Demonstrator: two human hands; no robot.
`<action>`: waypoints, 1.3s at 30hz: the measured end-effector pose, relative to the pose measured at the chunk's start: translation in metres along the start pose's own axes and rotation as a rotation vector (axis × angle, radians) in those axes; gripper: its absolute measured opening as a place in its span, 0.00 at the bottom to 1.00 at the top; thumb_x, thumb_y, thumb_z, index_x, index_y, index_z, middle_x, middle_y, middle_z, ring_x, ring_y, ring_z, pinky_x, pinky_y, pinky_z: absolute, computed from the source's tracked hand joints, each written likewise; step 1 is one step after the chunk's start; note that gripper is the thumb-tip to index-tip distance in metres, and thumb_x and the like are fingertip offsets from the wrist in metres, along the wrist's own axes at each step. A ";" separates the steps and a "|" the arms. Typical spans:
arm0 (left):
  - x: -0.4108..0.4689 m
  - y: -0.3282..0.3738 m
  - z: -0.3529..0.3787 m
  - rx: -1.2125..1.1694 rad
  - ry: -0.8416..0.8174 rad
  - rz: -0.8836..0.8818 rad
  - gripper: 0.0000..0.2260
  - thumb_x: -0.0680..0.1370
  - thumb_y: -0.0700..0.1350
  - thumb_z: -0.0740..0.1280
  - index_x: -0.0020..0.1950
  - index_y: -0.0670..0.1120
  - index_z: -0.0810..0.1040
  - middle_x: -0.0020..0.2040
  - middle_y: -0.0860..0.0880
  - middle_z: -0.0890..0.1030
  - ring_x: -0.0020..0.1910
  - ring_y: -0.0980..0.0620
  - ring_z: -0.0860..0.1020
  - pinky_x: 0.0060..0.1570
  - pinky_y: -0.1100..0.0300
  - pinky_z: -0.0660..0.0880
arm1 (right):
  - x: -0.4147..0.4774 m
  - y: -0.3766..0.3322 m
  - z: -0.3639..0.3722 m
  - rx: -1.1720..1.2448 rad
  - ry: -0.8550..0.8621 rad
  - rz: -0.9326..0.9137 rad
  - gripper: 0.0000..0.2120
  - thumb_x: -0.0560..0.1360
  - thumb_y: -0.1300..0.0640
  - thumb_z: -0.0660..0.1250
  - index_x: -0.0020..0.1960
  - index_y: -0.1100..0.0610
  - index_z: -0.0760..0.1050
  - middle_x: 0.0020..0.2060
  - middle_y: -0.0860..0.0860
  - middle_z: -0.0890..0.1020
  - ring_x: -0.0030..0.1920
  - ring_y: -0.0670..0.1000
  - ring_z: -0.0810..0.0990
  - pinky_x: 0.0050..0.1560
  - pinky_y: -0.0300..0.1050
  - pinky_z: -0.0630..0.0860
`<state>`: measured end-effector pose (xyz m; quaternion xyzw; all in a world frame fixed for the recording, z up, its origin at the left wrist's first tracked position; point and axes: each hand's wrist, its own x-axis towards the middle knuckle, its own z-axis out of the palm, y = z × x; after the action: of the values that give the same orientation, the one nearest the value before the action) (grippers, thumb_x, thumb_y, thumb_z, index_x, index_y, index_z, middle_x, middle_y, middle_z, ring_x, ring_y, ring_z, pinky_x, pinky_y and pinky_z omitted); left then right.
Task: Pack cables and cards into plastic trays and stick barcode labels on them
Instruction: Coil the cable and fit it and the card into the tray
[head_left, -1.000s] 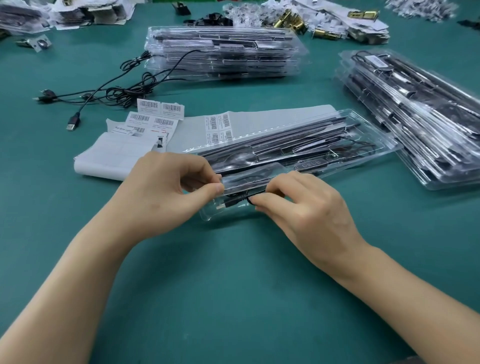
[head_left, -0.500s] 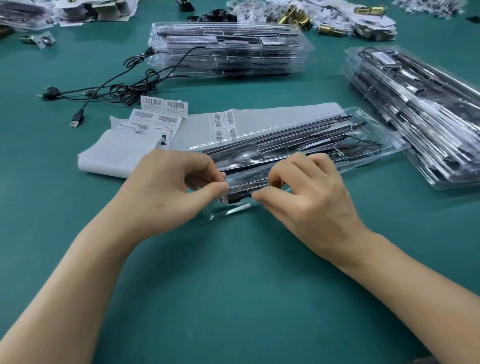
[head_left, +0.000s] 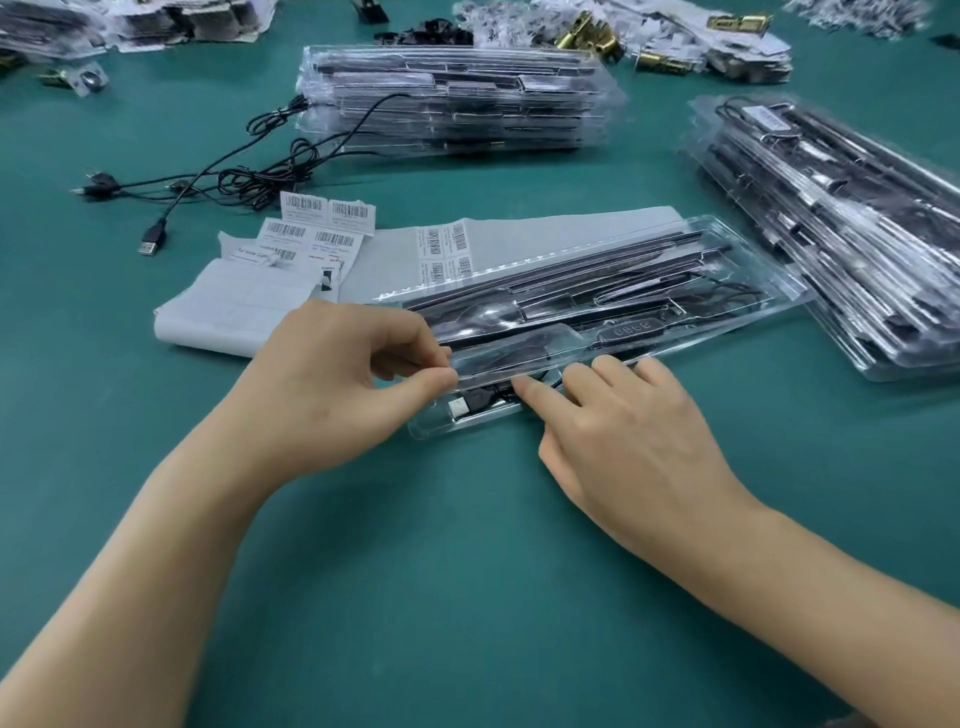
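Loose cables (head_left: 223, 176) lie at the far left of the table (head_left: 467, 571). The barcode labels (head_left: 322, 228) sit on their backing sheet just nearer. Neither is needed for this step.

The left hand (head_left: 332, 384) pinches the near-left corner of the clear lid flap (head_left: 509, 345) between thumb and index finger and holds it slightly raised. The plastic tray (head_left: 431, 428) lies in the centre of the table, its far side partly over the label sheet. Raise the flap only enough to reach beneath it, since thin plastic probably creases if bent back.

Under the flap, the USB plug (head_left: 467, 406) sits at the left end of the nearest channel. Its cable (head_left: 503, 395) runs off to the right. The step in hand appears to be seating this cable.

The right hand (head_left: 623, 431) is spread. Its index finger is extended and presses the cable just right of the plug, and the other fingers rest along the tray's near edge. Press from the plug rightward so that no loop stands proud, then lower the flap. Reflections hide whether the cable is fully seated.

A stack of packed trays (head_left: 841, 223) lies at the far right, well apart from the work.
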<state>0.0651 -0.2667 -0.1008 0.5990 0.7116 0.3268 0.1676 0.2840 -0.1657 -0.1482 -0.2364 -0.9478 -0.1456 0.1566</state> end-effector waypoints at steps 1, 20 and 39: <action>0.000 -0.001 0.000 0.013 0.002 0.008 0.06 0.75 0.46 0.75 0.39 0.56 0.83 0.42 0.63 0.85 0.45 0.63 0.84 0.49 0.65 0.78 | 0.001 -0.002 -0.001 0.011 -0.011 0.025 0.15 0.76 0.55 0.64 0.60 0.53 0.83 0.36 0.50 0.76 0.38 0.55 0.75 0.40 0.50 0.71; 0.002 0.001 0.020 0.436 -0.039 0.248 0.12 0.76 0.48 0.71 0.59 0.52 0.79 0.54 0.55 0.80 0.57 0.48 0.77 0.52 0.45 0.77 | -0.008 -0.013 0.001 0.163 -0.029 0.131 0.19 0.79 0.57 0.64 0.69 0.56 0.78 0.40 0.50 0.79 0.43 0.55 0.77 0.42 0.51 0.73; 0.002 -0.005 0.020 0.399 -0.046 0.208 0.11 0.77 0.52 0.67 0.59 0.56 0.80 0.54 0.60 0.82 0.58 0.54 0.77 0.48 0.48 0.79 | -0.021 -0.027 -0.019 0.131 -0.124 0.270 0.25 0.79 0.49 0.61 0.72 0.60 0.74 0.63 0.54 0.77 0.67 0.57 0.74 0.59 0.54 0.75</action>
<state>0.0737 -0.2598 -0.1184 0.6979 0.6924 0.1814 0.0273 0.2929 -0.2036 -0.1442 -0.3596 -0.9227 -0.0463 0.1311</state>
